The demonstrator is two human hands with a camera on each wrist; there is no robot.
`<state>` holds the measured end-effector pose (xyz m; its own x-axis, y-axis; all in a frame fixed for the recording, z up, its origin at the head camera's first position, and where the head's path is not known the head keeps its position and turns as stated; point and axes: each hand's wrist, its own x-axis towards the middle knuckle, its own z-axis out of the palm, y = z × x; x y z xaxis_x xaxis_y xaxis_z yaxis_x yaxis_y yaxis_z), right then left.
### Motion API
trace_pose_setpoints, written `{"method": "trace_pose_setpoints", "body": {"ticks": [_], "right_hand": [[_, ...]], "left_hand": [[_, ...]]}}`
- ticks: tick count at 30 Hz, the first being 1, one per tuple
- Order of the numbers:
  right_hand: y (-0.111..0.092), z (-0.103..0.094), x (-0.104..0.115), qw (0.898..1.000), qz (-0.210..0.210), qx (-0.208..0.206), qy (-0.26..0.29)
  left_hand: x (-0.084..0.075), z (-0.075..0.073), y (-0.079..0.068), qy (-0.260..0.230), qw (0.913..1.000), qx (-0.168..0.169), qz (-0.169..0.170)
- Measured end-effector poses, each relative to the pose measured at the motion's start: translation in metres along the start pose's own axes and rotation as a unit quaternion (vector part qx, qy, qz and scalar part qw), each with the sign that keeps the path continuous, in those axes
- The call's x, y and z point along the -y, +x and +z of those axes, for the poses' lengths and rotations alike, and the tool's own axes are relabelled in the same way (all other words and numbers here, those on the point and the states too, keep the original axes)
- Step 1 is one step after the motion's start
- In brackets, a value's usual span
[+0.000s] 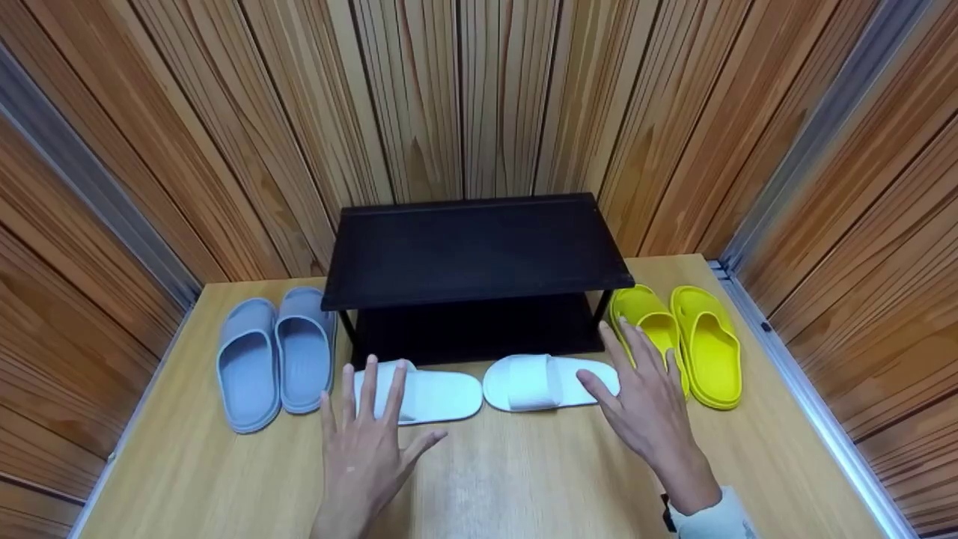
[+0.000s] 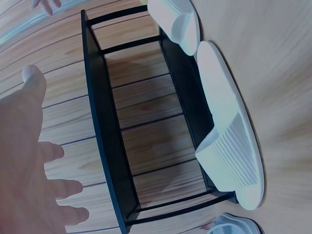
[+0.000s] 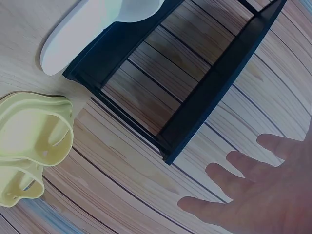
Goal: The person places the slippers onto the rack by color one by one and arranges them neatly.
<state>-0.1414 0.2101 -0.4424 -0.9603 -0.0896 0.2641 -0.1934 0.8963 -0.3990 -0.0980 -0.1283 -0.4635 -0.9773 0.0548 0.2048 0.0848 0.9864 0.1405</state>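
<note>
Two white slippers lie sideways, heel to heel, in front of a low black two-tier rack (image 1: 479,251). My left hand (image 1: 367,457) is spread with straight fingers over the left white slipper (image 1: 447,395), overlapping its strap end in the head view. The right hand (image 1: 650,408), fingers also extended, hovers by the heel of the right white slipper (image 1: 531,383) and partly covers one yellow slipper (image 1: 650,318). Neither hand holds anything. In the left wrist view, the left hand (image 2: 34,170) appears apart from the rack; so does the right hand (image 3: 263,185) in its own wrist view.
A pair of grey-blue slippers (image 1: 248,367) stands left of the rack. Right of it is the yellow pair, its outer slipper (image 1: 707,348) fully visible. Wood-plank walls (image 1: 494,97) enclose the wooden floor (image 1: 509,479) at the back and both sides, with metal tracks (image 1: 808,404) along the edges.
</note>
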Motion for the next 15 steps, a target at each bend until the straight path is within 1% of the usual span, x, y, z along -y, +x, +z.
{"method": "trace_pose_setpoints", "body": {"ticks": [5, 9, 15], "right_hand": [[0.002, -0.002, 0.0, 1.0, 0.011, -0.002, 0.003], [0.001, -0.001, -0.002, 1.0, 0.01, -0.024, 0.013], [-0.001, 0.002, -0.006, 0.998, 0.014, -0.052, 0.03]], "left_hand": [[0.007, 0.002, 0.001, -0.011, 0.9998, -0.004, -0.019], [0.015, 0.002, 0.0, -0.026, 0.999, -0.003, -0.037], [0.025, -0.003, 0.002, -0.044, 0.9963, 0.024, -0.07]]}}
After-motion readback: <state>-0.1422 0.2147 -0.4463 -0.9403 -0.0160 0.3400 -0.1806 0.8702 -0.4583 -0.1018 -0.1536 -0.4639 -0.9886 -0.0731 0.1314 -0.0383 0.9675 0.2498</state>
